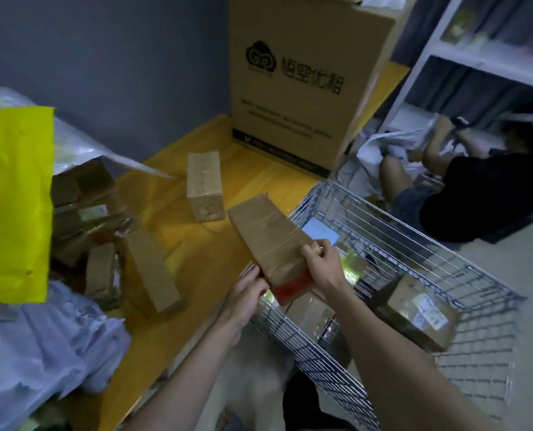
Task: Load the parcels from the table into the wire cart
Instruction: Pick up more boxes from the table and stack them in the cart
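A long flat brown cardboard parcel (268,241) with a red patch at its near end is held by both hands over the near left corner of the wire cart (420,241). My left hand (246,290) grips its near left edge and my right hand (319,259) grips its right edge. Inside the cart lie a brown parcel with a white label (417,309), another brown parcel (308,312) and a pale blue packet (319,231). On the yellow table (206,262) rest an oblong brown parcel (204,186) and a long narrow parcel (153,272).
A tall printed cardboard box (302,76) stands at the table's far end. A heap of brown parcels (85,209), a yellow bag (13,203) and pale plastic bags (38,346) crowd the left. A person in dark clothes (476,197) crouches by white shelving (482,60) beyond the cart.
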